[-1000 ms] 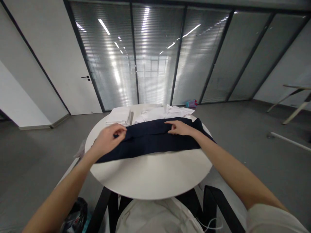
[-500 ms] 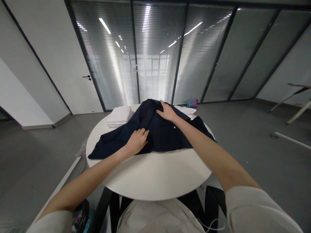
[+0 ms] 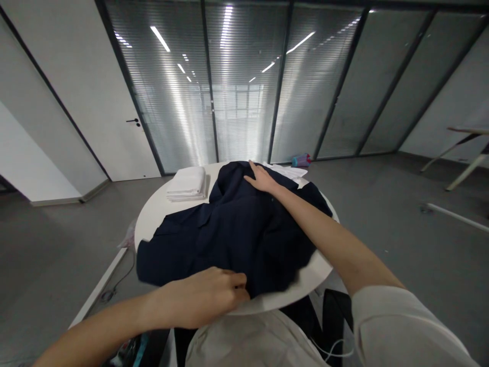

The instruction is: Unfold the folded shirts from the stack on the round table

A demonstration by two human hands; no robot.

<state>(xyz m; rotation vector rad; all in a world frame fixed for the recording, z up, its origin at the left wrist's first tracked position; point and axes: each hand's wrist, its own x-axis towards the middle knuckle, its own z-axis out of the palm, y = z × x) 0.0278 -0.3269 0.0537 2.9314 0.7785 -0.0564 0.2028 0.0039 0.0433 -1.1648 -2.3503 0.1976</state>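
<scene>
A dark navy shirt (image 3: 237, 229) lies spread over most of the round white table (image 3: 155, 214). My left hand (image 3: 208, 298) is at the table's near edge, fingers closed on the shirt's lower hem. My right hand (image 3: 260, 179) rests flat on the far part of the shirt, near the collar, fingers stretched out.
A stack of folded white cloth (image 3: 187, 184) sits at the table's far left. More white fabric (image 3: 288, 171) shows beyond the shirt at the far right. A bottle (image 3: 301, 160) lies on the floor by the glass wall. Black chair parts (image 3: 332, 316) are near my lap.
The shirt was folded in a band, then opened out. My left hand has pulled its lower part toward me to the near edge; my right hand stays on the far part.
</scene>
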